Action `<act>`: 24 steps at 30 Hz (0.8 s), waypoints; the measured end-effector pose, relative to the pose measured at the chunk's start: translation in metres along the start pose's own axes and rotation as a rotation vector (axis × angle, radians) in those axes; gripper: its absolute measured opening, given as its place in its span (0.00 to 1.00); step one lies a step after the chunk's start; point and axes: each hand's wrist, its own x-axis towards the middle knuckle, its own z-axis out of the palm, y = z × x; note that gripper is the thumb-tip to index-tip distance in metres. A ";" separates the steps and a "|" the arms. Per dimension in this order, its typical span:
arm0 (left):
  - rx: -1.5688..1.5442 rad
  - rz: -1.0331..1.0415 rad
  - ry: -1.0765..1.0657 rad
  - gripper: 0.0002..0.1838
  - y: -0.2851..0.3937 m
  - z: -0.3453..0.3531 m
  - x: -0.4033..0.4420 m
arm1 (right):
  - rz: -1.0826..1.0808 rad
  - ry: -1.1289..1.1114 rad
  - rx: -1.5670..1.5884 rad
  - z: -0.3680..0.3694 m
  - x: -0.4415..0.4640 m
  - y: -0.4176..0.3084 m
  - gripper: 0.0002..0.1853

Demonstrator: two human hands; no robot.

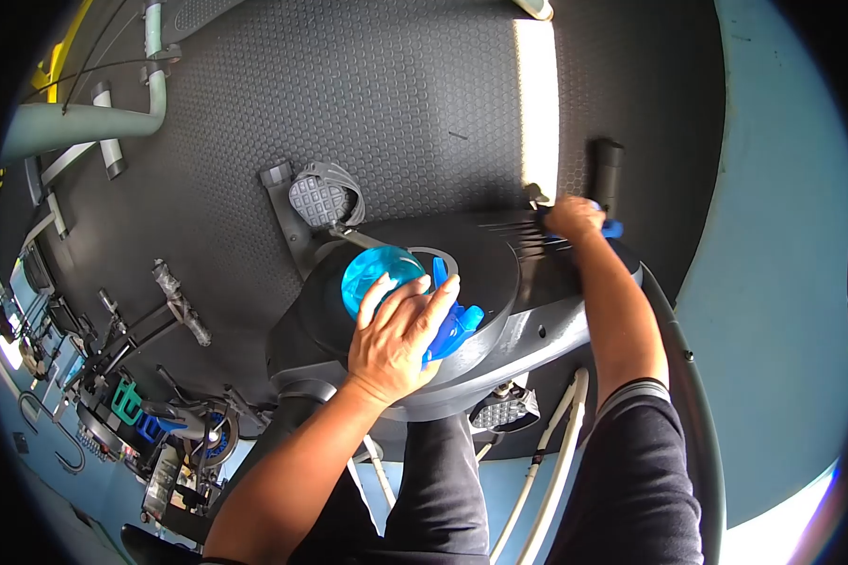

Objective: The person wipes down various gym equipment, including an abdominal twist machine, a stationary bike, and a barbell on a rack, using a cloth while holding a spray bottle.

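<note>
My left hand (396, 339) is wrapped around a spray bottle (377, 273) with clear blue liquid and a blue trigger head. The bottle rests on or just above the dark housing of an exercise bike (481, 245); I cannot tell which. Farther right, my right hand (577, 218) is closed over a blue cloth (612, 229), pressed to the far end of the housing. Only the cloth's edges show past the fingers. A pedal with a strap (322, 200) sticks out beyond the housing, and another pedal (505, 411) shows on the near side.
Black textured matting (396, 113) covers the floor, with a bright strip of light across it. A blue wall (782, 245) runs along the right. Pale green machine tubing (85, 127) stands at upper left. Several other gym machines crowd the lower left.
</note>
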 end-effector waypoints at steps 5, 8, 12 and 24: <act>-0.003 -0.001 0.012 0.47 0.000 0.004 -0.002 | -0.343 -0.049 0.075 -0.003 -0.036 -0.003 0.23; 0.015 0.001 0.016 0.47 -0.002 0.007 -0.004 | -0.546 -0.126 0.153 -0.014 -0.085 -0.037 0.22; 0.012 0.005 0.033 0.48 -0.003 0.007 -0.004 | -0.250 0.030 0.006 0.012 -0.041 0.009 0.24; 0.027 0.023 -0.043 0.42 -0.004 0.003 -0.002 | -0.409 0.284 0.553 0.007 -0.188 0.007 0.14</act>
